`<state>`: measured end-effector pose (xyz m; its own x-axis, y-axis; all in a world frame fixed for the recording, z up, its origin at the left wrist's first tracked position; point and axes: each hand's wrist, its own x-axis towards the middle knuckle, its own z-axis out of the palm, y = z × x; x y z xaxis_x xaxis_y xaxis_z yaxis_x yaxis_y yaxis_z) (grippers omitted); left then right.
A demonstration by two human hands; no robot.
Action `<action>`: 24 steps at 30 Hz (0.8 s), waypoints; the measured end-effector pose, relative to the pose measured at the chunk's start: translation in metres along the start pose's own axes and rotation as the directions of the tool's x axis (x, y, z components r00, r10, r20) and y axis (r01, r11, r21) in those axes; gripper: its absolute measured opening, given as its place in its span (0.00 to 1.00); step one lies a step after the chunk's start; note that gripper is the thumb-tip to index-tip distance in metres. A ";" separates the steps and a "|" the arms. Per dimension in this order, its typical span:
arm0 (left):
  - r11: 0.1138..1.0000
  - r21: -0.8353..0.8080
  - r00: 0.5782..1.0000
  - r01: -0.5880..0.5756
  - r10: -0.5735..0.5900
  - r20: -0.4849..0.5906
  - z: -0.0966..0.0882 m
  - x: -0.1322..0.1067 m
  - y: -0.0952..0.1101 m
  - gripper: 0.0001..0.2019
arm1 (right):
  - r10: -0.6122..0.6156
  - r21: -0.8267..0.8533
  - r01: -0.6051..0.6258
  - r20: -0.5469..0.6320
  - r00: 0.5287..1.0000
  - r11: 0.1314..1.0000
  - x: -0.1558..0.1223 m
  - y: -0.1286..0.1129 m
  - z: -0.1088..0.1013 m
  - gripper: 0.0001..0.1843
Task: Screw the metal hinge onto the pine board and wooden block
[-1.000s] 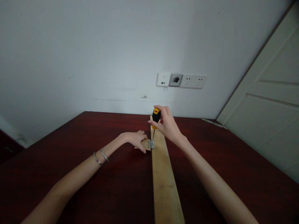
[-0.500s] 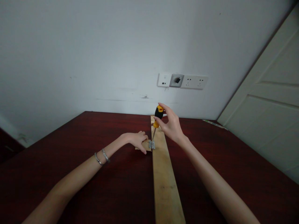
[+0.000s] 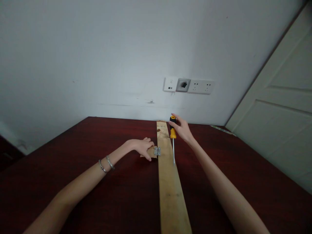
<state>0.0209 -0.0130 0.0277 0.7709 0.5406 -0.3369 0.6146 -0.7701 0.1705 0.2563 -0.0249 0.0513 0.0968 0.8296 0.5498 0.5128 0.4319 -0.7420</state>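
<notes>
My right hand (image 3: 183, 128) grips the black and yellow handle of a screwdriver (image 3: 173, 133). Its metal shaft points down over the right edge of a long wooden plank (image 3: 170, 182); whether the tip touches the wood I cannot tell. My left hand (image 3: 144, 148) is closed over a short wooden block (image 3: 153, 152), thumb on the near side and fingers on the far side. A small metal hinge (image 3: 157, 151) spans the seam between block and plank, one leaf on each.
Plank and block lie on a dark red tabletop (image 3: 109, 201). Behind the table rises a white wall with sockets (image 3: 200, 86) and a plugged-in black plug (image 3: 184, 84). A white panelled door (image 3: 280, 130) stands at the right. A thin strip (image 3: 223, 130) lies near the back right edge.
My right hand has moved right and slightly toward me, taking the screwdriver's tip off the hinge to the plank's right edge. The left hand stays on the block.
</notes>
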 end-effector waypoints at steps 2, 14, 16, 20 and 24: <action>1.000 0.005 1.000 0.009 -0.009 0.016 -0.001 -0.001 0.001 0.44 | 0.071 -0.043 -0.068 0.062 0.996 0.997 -0.001 0.018 0.005 0.29; 0.978 -0.056 0.956 -0.203 0.185 -0.229 -0.012 0.019 -0.013 0.25 | 0.198 -0.007 -0.199 0.138 0.970 0.980 -0.019 0.073 0.031 0.27; 0.952 -0.101 0.921 -0.290 0.248 -0.301 -0.007 0.030 -0.014 0.16 | 0.205 0.010 -0.209 0.139 0.969 0.978 -0.020 0.079 0.033 0.26; 0.903 -0.198 0.893 -0.381 0.303 -0.333 0.002 0.043 -0.012 0.07 | 0.215 0.034 -0.222 0.142 0.966 0.975 -0.024 0.087 0.036 0.23; 0.913 -0.177 0.893 -0.367 0.292 -0.343 0.004 0.043 -0.006 0.04 | 0.222 0.053 -0.232 0.144 0.964 0.971 -0.025 0.092 0.038 0.23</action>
<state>0.0497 0.0136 0.0080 0.9252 0.3737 0.0664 0.3081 -0.8416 0.4436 0.2682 0.0074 -0.0456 0.0848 0.9468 0.3103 0.4302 0.2461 -0.8685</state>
